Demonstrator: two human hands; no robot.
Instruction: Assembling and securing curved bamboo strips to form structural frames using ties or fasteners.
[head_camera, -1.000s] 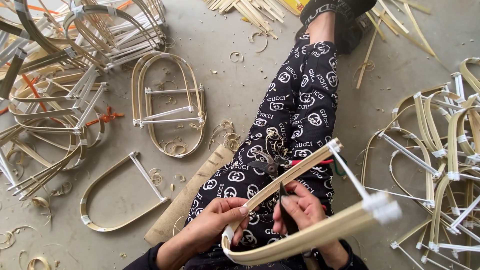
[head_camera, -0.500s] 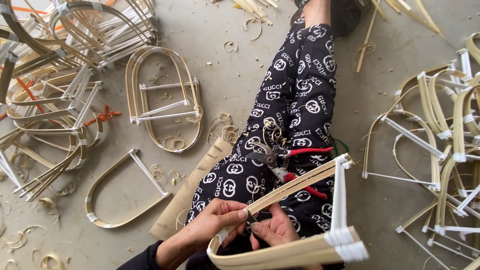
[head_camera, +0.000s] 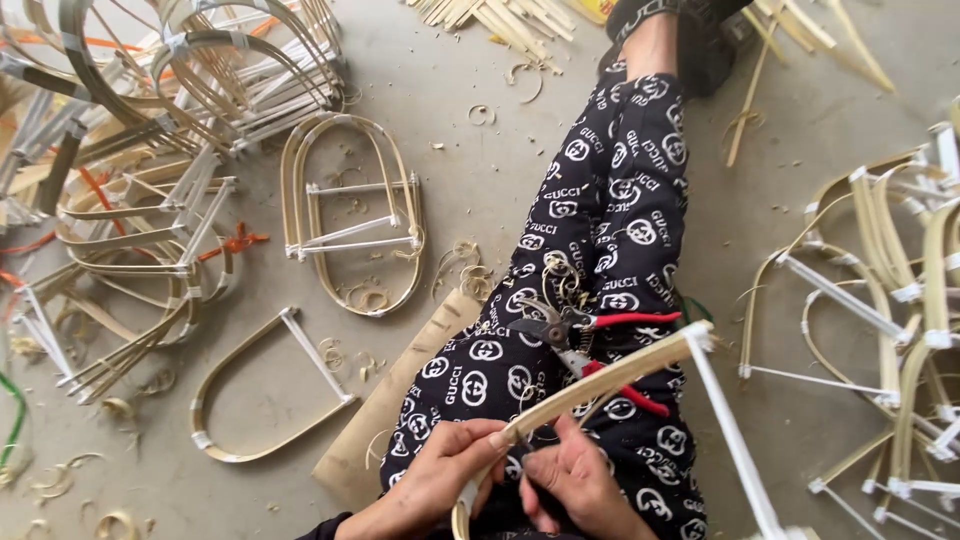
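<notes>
Bent bamboo frame (head_camera: 610, 375), one in hand: pale strip running from bottom centre up to the right of centre, a white cross-rod (head_camera: 728, 435) taped at its upper end and slanting down to the lower right edge. Left hand (head_camera: 440, 480), bottom centre, fingers clenched round the strip. Right hand (head_camera: 570, 485), just beside it, fingertips pinching near the same strip; what it grips cannot be told.

Pruning shears (head_camera: 585, 345), one pair, red handles, lying on the patterned black trouser leg (head_camera: 600, 230) that runs from bottom centre to the top of the frame.

Finished frames on the concrete floor (head_camera: 470, 160):
- one single D-shaped frame (head_camera: 265, 395), lower left, one cross-rod;
- one oval stack (head_camera: 355, 215), upper centre-left, two white cross-rods, exact layers uncertain;
- heaps (head_camera: 150, 150) at upper left and another heap (head_camera: 880, 300) at the right edge, too tangled to count.

Cardboard sheet (head_camera: 400, 400), one, tan, flat beside the leg at lower centre, unlabelled.

Loose split sticks (head_camera: 500, 20), a bundle, top centre. Curled shavings (head_camera: 365, 295) scattered over the floor.
</notes>
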